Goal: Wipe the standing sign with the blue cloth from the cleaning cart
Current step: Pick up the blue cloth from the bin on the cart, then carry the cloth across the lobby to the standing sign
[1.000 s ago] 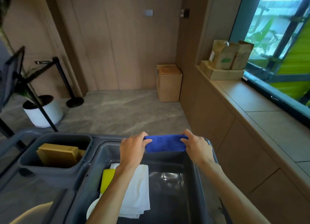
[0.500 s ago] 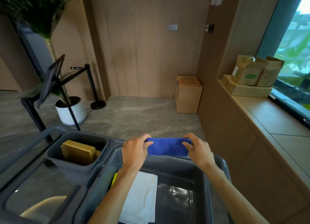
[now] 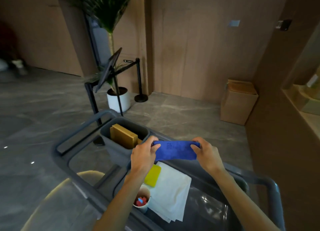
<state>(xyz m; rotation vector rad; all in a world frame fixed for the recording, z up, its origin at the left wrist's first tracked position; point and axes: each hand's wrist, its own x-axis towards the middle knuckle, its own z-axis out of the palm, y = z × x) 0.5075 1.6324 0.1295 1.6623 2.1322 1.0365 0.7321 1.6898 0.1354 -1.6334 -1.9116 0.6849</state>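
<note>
A folded blue cloth (image 3: 174,150) is stretched between my two hands above the grey cleaning cart (image 3: 270,184). My left hand (image 3: 143,154) grips its left end and my right hand (image 3: 206,154) grips its right end. The standing sign (image 3: 108,69), a dark tilted panel on thin black legs, stands on the floor beyond the cart's left corner, in front of a potted plant (image 3: 118,99). It is seen nearly edge-on, so its face is hidden.
The cart tub holds a white cloth (image 3: 171,194), a yellow sponge (image 3: 153,178) and a white cup (image 3: 142,200). A grey bin (image 3: 119,147) with a brown block hangs on the cart. A black stanchion (image 3: 140,80) and a cardboard box (image 3: 238,101) stand by the wooden wall.
The view has swung left, bringing the sign and plant toward the middle. Both hands have lifted the blue cloth off the cart's rim and hold it a little higher.
</note>
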